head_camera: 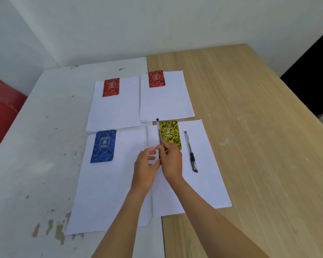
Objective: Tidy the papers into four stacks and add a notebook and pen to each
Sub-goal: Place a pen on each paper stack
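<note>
White walls meet behind a stained white table adjoining a wooden table.

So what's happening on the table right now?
A person is setting out four paper stacks, each already topped with a notebook: two red ones at the back, a blue one front left, a yellow one front right. One pen lies on the front-right stack. Both hands, left and right, hold a second pen between the front stacks.

One view from the head, forward and down, close above the table and paper stacks.
</note>
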